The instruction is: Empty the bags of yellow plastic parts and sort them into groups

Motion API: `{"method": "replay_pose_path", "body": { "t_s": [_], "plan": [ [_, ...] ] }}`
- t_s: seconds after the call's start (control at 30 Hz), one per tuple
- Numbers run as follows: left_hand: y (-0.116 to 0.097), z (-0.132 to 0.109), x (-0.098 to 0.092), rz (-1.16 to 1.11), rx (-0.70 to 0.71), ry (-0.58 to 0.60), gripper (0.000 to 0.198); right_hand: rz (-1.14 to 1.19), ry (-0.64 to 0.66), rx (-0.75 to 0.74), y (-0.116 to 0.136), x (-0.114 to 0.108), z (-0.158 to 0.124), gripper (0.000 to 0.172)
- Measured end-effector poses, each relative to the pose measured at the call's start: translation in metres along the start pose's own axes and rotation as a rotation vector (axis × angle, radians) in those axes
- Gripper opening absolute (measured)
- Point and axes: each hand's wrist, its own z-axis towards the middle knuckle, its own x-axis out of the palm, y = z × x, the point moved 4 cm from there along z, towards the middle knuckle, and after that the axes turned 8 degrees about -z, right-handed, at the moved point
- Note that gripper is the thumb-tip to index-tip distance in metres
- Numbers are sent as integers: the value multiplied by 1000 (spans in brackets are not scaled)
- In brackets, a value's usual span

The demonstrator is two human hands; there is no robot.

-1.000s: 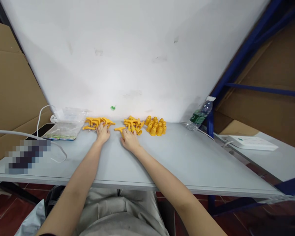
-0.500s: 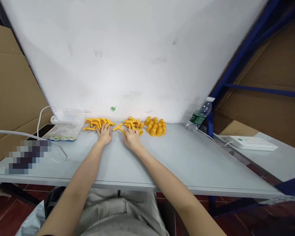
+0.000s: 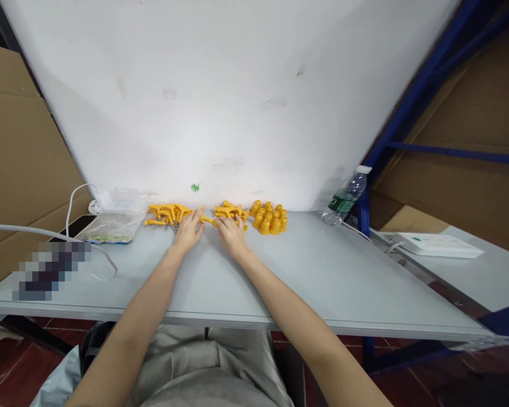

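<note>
A yellow T-shaped plastic piece with a ribbed stem (image 3: 208, 220) lies crosswise between my two hands, low over the table. My left hand (image 3: 189, 232) closes its fingertips on the crossbar end. The fingers of my right hand (image 3: 233, 236) are closed around the stem's other end, partly hiding it. Left of my left hand is a heap of yellow branched pieces (image 3: 167, 211), with small metal screws (image 3: 156, 225) in front. Just beyond my right hand lies another pile of yellow pieces (image 3: 227, 209). Several yellow cup-shaped pieces (image 3: 275, 226) stand upright farther right.
On the grey table (image 3: 322, 277), a clear plastic bag (image 3: 114, 223), a phone (image 3: 78, 225) and a white cable (image 3: 110, 263) lie to the left. A plastic bottle (image 3: 345, 200) leans at the right by the blue frame (image 3: 362, 217). A white wall panel (image 3: 237, 113) stands behind.
My left hand has moved right from the heap and screws to the crossbar of the T-shaped piece. My right hand stays at the stem, its fingers slightly shifted.
</note>
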Motion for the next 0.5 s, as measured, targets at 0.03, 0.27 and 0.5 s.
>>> {"method": "replay_pose_path", "body": {
  "t_s": [0.03, 0.27, 0.5],
  "plan": [
    [-1, 0, 0, -11, -5, 14, 50, 13, -15, -29, 1, -2, 0, 43],
    [2, -1, -6, 17, -102, -15, 35, 55, -28, -78, 0, -8, 2, 38],
    [-10, -1, -8, 63, -57, -3, 34, 36, 117, 24, -10, -6, 4, 32]
  ]
}}
